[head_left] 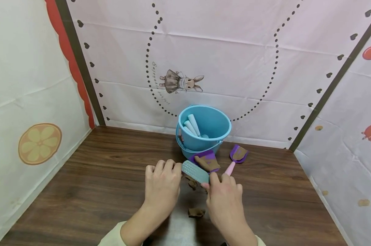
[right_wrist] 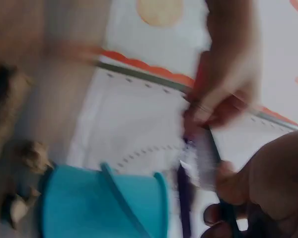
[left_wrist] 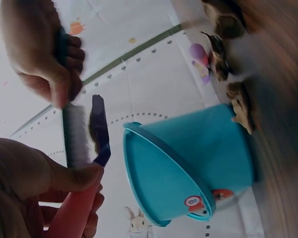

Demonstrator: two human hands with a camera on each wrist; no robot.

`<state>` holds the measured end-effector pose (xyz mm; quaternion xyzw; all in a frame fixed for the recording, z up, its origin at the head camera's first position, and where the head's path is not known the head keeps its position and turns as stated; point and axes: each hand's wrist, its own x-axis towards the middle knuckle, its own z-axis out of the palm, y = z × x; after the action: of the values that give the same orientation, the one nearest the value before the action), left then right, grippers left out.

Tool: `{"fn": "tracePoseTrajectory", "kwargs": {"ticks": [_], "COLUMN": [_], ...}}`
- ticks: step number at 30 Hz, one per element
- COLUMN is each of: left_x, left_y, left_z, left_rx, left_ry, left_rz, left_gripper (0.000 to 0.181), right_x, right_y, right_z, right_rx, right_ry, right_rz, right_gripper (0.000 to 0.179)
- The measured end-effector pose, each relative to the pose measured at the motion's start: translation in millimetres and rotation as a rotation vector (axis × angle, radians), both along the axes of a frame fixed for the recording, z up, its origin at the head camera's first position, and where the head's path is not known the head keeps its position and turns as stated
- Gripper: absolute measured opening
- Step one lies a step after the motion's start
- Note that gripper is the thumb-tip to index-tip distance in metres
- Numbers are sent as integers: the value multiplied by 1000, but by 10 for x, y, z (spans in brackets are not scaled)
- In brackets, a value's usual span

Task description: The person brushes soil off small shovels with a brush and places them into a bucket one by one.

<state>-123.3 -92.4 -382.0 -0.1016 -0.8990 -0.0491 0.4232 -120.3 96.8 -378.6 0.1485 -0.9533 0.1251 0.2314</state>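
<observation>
My left hand (head_left: 162, 184) grips the pink handle (left_wrist: 77, 208) of a small toy shovel, whose purple blade (left_wrist: 100, 131) carries brown material in the head view. In my right hand (head_left: 226, 198) is a teal brush (head_left: 195, 172), gripped at its handle end. Its pale bristles (left_wrist: 78, 134) face the purple blade, close beside it in the left wrist view. Both tools are up over the table, in front of a blue bucket (head_left: 203, 111). The right wrist view is blurred around both hands.
Light blue handles (head_left: 194, 124) stick up inside the bucket. A second purple scoop (head_left: 239, 154) with a pink handle lies to its right. Brown crumpled pieces (head_left: 196, 212) sit on the wooden table (head_left: 111, 191) beneath my hands. Printed sheeting (head_left: 234, 61) walls the table's back and sides.
</observation>
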Motion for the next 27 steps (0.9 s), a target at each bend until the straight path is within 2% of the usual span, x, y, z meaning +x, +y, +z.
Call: {"fn": "tracePoseTrajectory", "kwargs": {"ticks": [6, 9, 14, 17, 20, 22, 25, 27], "left_x": [14, 10, 18, 24, 20, 19, 25, 34], "left_y": [-9, -9, -15, -18, -19, -19, -14, -16], "left_z": [-2, -17, -27, -24, -27, -29, -20, -9], "left_rx": [11, -2, -8, -3, 4, 7, 13, 18], "left_ry": [24, 20, -6, -38, -58, -65, -71, -69], "left_rz": [4, 14, 26, 21, 9, 2, -8, -11], "left_gripper": [13, 18, 20, 20, 19, 19, 18, 17], "right_x": [-141, -220, -327, -341, -262, -178, -84, -77], "right_y": [55, 144, 296, 362, 311, 206, 42, -8], "right_z": [-98, -120, -88, -38, -3, -3, -34, -57], "right_rx": [6, 9, -21, -53, -64, -43, 18, 31], "right_ry": [38, 21, -36, -45, -14, 5, -13, -27], "right_rz": [-115, -144, -198, -221, -182, -124, -50, -42], "right_gripper": [32, 31, 28, 27, 30, 29, 28, 28]}}
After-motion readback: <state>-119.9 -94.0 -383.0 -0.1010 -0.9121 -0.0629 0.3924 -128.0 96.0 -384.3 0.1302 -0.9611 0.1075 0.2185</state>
